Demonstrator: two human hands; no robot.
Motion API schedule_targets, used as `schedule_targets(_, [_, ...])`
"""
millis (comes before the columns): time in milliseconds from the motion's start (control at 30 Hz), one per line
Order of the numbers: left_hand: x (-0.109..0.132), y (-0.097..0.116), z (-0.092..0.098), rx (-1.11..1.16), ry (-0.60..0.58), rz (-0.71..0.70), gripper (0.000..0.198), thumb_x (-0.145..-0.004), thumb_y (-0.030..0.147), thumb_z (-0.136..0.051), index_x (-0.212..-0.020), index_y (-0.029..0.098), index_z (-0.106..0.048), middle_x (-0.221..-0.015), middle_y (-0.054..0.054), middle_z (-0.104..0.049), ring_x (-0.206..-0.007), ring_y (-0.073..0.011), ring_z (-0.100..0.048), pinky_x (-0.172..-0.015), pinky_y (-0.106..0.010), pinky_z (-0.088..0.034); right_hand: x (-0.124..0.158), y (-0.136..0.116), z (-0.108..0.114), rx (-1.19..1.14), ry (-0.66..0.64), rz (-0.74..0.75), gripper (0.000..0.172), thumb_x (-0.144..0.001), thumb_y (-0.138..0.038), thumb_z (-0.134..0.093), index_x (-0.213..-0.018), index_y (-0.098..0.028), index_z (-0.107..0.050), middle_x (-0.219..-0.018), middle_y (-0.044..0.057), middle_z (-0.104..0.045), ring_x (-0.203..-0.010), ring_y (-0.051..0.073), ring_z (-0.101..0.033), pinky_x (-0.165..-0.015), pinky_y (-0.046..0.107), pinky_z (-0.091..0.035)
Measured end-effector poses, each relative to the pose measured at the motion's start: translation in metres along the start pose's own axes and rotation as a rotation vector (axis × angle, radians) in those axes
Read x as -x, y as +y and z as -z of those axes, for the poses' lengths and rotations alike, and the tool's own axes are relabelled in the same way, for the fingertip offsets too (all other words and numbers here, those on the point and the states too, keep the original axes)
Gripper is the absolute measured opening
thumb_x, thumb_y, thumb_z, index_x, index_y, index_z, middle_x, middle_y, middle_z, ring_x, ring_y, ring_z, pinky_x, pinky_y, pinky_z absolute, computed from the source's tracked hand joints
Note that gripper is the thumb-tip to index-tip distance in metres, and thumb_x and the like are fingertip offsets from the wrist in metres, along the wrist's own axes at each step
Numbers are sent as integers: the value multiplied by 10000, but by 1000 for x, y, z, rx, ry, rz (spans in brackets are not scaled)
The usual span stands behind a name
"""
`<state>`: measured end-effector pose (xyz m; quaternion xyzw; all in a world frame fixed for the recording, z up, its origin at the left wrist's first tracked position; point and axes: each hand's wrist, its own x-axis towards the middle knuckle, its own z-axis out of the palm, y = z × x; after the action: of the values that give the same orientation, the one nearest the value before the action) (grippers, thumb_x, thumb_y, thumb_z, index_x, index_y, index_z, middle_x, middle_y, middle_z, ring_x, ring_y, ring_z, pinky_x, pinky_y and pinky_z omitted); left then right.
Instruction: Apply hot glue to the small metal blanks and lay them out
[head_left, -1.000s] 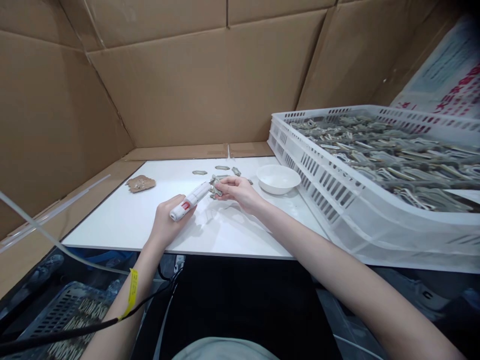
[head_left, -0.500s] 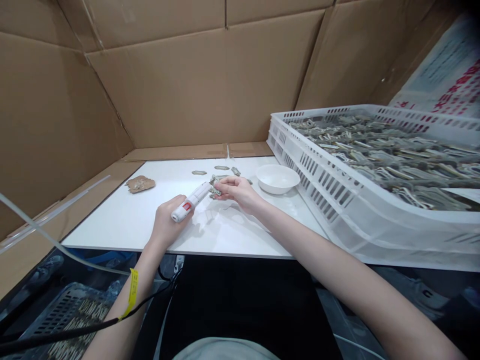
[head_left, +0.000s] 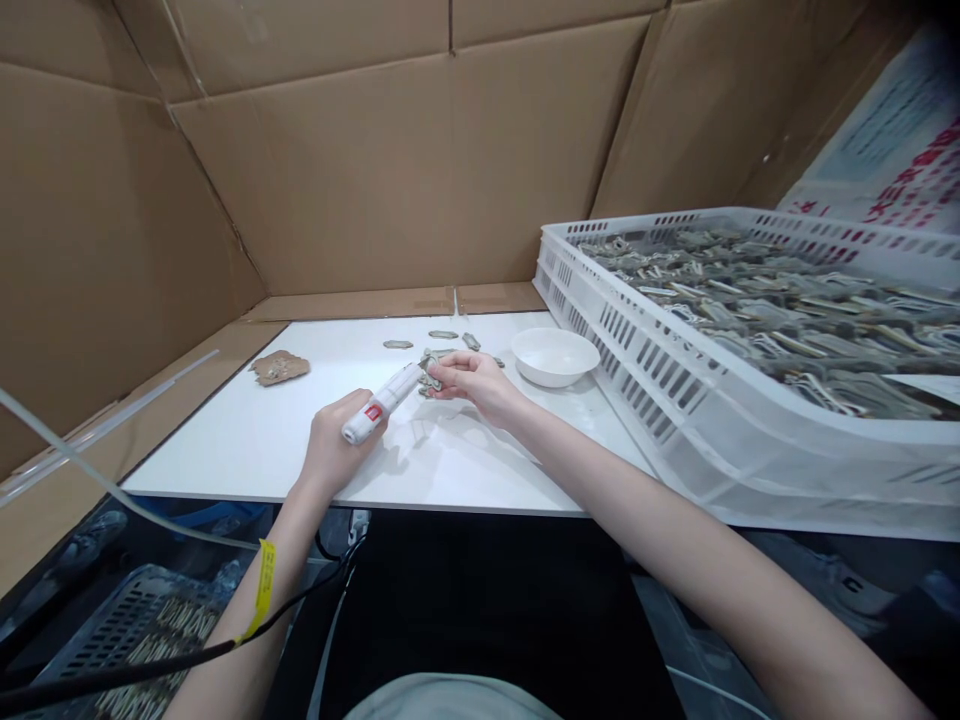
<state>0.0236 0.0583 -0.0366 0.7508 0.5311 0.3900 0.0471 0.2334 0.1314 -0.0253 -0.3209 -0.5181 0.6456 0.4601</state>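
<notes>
My left hand (head_left: 337,440) is closed around a white glue gun (head_left: 381,408) with a red mark near its back end. Its nozzle points up and right, close to the fingertips of my right hand (head_left: 480,385). Those fingers pinch a small grey-green piece (head_left: 433,368), partly covered by the thumb and forefinger. Whether the nozzle touches the piece I cannot tell. Several similar flat grey pieces lie just beyond, among them one elongated piece (head_left: 398,344) and another (head_left: 443,334).
A white bowl (head_left: 555,358) stands right of my hands, beside a large white crate (head_left: 675,400) full of grey pieces with pale loops. Torn cardboard (head_left: 280,367) lies on the left of the white tabletop (head_left: 225,440). Cardboard walls (head_left: 390,170) surround it. A black cable (head_left: 150,665) crosses my left forearm.
</notes>
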Motion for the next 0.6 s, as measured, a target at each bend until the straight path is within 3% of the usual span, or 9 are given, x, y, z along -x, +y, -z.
schedule_targets(600, [0, 2, 0, -16, -7, 2, 236, -818, 197, -522, -636, 213, -372, -624, 35, -418, -565, -118, -394, -542, -242, -324, -1, 1, 1, -8, -8, 9, 404, -538, -451, -885, -677, -159, -643, -697, -1, -641, -664, 144, -680, -709, 274, -569])
